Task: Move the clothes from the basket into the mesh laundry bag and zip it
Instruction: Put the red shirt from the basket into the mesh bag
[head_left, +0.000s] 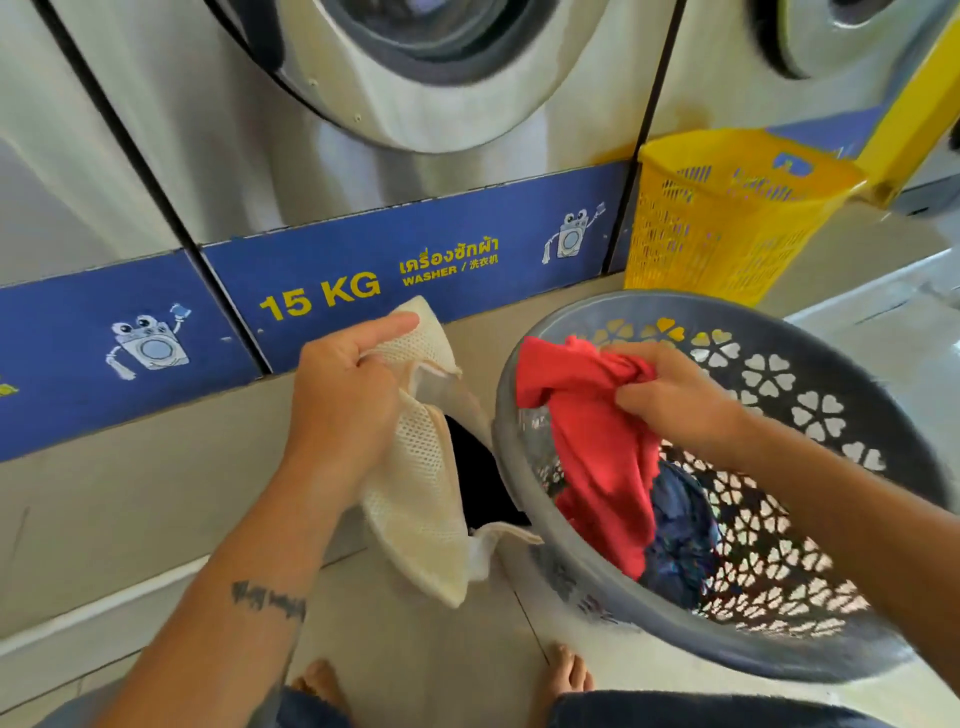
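Note:
My left hand grips the upper edge of a cream mesh laundry bag, which hangs down in front of the washer with something dark showing inside its opening. My right hand holds a bunched red garment over the near rim of a round grey basket tilted toward me. Under the red cloth, a dark blue garment lies in the basket's bottom. The bag hangs just left of the basket's rim.
A row of steel washing machines with a blue "15 KG" band stands directly ahead. A tall yellow basket sits behind the grey one on a low ledge. My bare feet stand on the tiled floor below.

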